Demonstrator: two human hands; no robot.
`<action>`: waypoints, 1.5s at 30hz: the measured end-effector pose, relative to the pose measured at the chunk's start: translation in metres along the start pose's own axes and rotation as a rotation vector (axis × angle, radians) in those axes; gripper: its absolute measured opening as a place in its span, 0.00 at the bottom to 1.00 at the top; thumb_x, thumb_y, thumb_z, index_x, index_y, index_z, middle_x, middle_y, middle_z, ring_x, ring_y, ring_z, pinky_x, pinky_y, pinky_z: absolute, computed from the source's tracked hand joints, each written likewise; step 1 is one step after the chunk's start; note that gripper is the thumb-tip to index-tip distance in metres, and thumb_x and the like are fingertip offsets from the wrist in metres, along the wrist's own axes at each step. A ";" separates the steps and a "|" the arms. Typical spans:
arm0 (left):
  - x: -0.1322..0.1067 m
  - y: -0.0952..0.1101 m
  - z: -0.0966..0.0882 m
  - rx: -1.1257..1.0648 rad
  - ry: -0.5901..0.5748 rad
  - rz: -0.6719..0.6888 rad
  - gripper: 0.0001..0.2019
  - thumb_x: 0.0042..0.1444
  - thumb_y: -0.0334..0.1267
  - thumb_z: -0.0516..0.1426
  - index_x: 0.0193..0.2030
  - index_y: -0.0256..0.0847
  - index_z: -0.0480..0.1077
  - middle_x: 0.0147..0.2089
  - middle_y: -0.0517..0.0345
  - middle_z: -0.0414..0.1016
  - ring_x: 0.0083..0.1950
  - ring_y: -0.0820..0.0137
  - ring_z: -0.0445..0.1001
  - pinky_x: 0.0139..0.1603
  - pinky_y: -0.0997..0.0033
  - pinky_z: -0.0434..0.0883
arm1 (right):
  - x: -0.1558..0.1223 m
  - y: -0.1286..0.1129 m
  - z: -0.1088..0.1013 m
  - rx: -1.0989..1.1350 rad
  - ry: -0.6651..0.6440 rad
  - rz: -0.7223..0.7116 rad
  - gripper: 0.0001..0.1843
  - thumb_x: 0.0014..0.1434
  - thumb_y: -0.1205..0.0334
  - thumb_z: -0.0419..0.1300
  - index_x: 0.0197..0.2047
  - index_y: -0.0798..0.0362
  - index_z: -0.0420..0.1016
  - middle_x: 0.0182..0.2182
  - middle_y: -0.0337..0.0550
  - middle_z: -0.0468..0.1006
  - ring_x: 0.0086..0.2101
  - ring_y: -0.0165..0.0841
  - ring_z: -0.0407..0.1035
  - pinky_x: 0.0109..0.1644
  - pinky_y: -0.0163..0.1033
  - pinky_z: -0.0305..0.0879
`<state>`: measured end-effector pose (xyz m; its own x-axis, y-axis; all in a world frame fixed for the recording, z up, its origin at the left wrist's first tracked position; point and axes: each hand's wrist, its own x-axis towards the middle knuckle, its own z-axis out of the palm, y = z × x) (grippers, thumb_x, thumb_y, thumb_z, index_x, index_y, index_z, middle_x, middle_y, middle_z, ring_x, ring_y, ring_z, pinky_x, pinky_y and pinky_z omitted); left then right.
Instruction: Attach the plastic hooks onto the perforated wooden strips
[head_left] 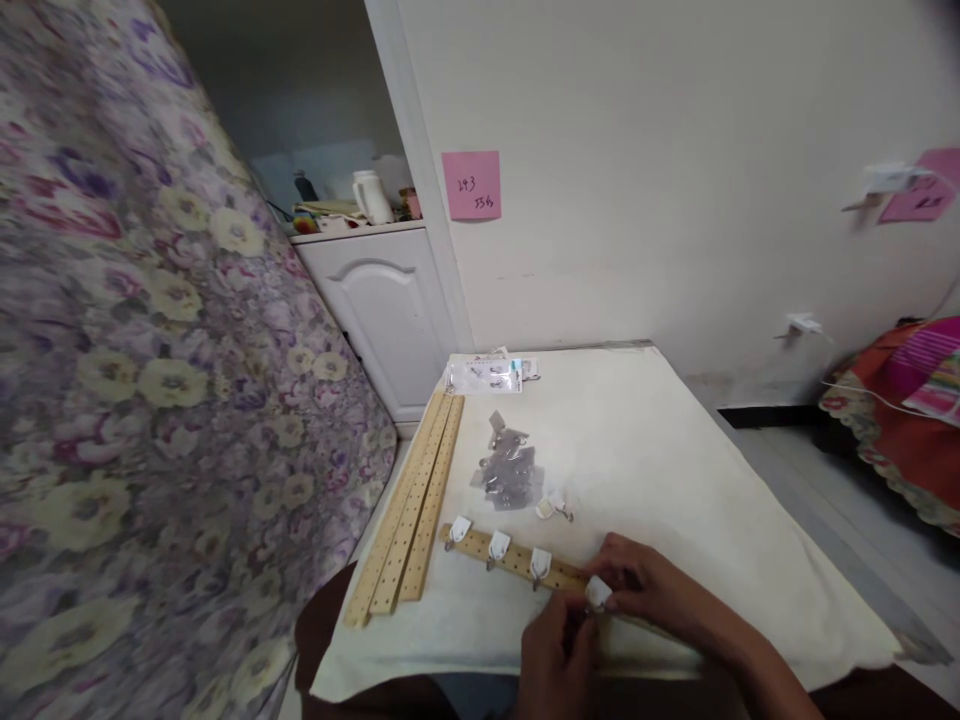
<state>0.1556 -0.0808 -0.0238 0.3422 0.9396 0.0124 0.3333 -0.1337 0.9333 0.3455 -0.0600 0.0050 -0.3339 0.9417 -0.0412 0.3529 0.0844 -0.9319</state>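
A narrow wooden strip with holes (pixel 517 562) lies across the near part of the table. Three white hooks sit along its left half: one at the left end (pixel 460 528), another beside it (pixel 498 546) and a third (pixel 540 563). Farther right on the strip, a fourth white hook (pixel 598 592) is between my two hands. My right hand (pixel 637 580) pinches it from the right and the far side. At its near left edge my left hand (pixel 559 640) has its fingers closed; the fingertips are partly hidden. The strip's right end runs under my right hand.
Several loose perforated wooden strips (pixel 416 500) lie at the table's left. Mid-table is a pile of small clear packets (pixel 510 470), beside loose white hook pieces (pixel 553 506). A packaged set (pixel 484 376) lies at the far edge. A floral curtain (pixel 187 400) hangs on the left.
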 end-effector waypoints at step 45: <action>0.007 -0.007 0.001 0.040 0.003 -0.014 0.09 0.56 0.33 0.53 0.40 0.41 0.74 0.35 0.57 0.79 0.36 0.69 0.75 0.40 0.74 0.69 | 0.008 0.010 0.012 -0.146 0.166 0.063 0.10 0.52 0.69 0.56 0.38 0.50 0.72 0.29 0.36 0.72 0.31 0.30 0.66 0.34 0.34 0.60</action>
<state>0.1569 -0.0738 -0.0306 0.3347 0.9423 0.0009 0.3728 -0.1332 0.9183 0.3356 -0.0561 -0.0090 -0.1630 0.9863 -0.0267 0.4952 0.0584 -0.8668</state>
